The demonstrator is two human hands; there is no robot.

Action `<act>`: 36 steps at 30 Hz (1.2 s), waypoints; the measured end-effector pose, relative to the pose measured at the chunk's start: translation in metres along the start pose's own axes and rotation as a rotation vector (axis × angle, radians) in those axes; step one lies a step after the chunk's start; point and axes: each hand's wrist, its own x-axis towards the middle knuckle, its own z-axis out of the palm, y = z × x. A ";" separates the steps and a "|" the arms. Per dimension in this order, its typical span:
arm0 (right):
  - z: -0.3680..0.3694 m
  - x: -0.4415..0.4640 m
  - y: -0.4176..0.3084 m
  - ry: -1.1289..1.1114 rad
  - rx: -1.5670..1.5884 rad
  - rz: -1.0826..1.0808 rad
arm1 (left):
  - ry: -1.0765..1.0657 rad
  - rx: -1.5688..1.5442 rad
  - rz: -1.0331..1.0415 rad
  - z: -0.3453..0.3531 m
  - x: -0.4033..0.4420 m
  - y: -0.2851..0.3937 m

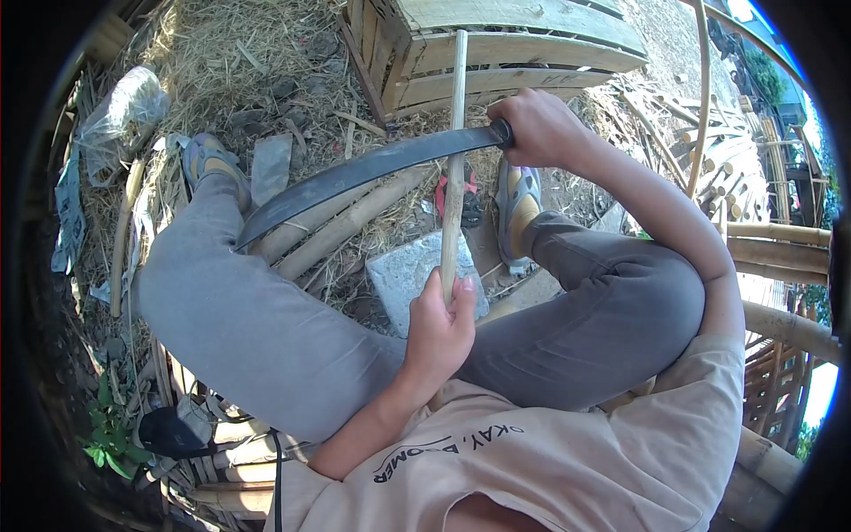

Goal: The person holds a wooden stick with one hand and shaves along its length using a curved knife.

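Ground (235,53) beneath me, straw-strewn. Pale block (399,275) lies between my legs, two bamboo poles (362,217) left of it. Flat grey slab (271,168) beside my left shoe (210,158). Slatted wooden crate (523,53) at the far side; cut bamboo (722,182) heaped far right.

Beige shirt (603,457), short sleeves (720,377), dark lettering (405,462) across front; grey trousers (257,328); greyish shoes (530,188); bare hands (439,332).

There are two hands (441,324) (541,130), one machete (363,166), one held stick (454,191) and one crate (532,51).

The machete (363,168) crosses the stick (453,204), the crate (523,49) beyond the block (403,277).
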 end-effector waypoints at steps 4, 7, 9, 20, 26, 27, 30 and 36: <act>0.008 0.006 0.006 0.022 0.021 0.044 | 0.027 0.000 -0.023 -0.001 0.005 0.002; 0.008 0.008 0.012 0.053 0.046 0.075 | 0.029 0.007 0.008 0.000 0.005 0.005; 0.006 0.010 0.012 0.043 0.042 0.085 | 0.034 -0.002 0.012 0.002 0.005 0.004; 0.016 0.016 0.064 0.253 0.088 0.205 | -0.042 -0.084 -0.063 0.001 -0.002 0.010; 0.006 0.007 0.055 0.184 0.053 0.226 | -0.043 -0.096 -0.068 -0.002 -0.002 0.007; 0.002 0.005 0.049 0.142 0.045 0.254 | -0.039 -0.098 -0.067 -0.002 -0.003 0.007; -0.002 0.002 0.037 0.053 0.167 0.217 | -0.035 -0.091 -0.051 -0.001 -0.002 0.007; 0.003 0.003 0.024 0.069 0.070 0.085 | -0.029 -0.052 -0.055 0.002 -0.001 0.008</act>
